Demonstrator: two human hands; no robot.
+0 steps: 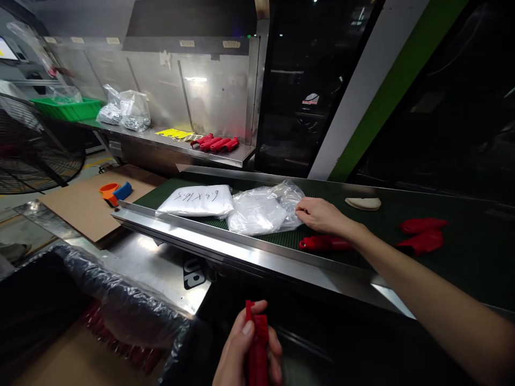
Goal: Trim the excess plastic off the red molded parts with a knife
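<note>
My left hand (pixel 237 348) is wrapped round a red plastic part (pixel 257 348), held low in front of the conveyor. Over the green conveyor belt, my right hand (pixel 319 214) has its fingers pinched together at the right edge of a pile of clear plastic bags (pixel 261 209). Left of the pile lies a white packet (pixel 197 201) with handwriting on it. Just under my right wrist, another red plastic part (pixel 324 243) rests on the belt, partly hidden by the arm.
More red parts (pixel 422 234) and a beige pad (pixel 362 203) lie farther right on the belt. A metal rail (pixel 225 249) borders its near side. At lower left stands a bin (pixel 132 289) lined with plastic, red parts inside. A shelf behind holds several red parts (pixel 215 143).
</note>
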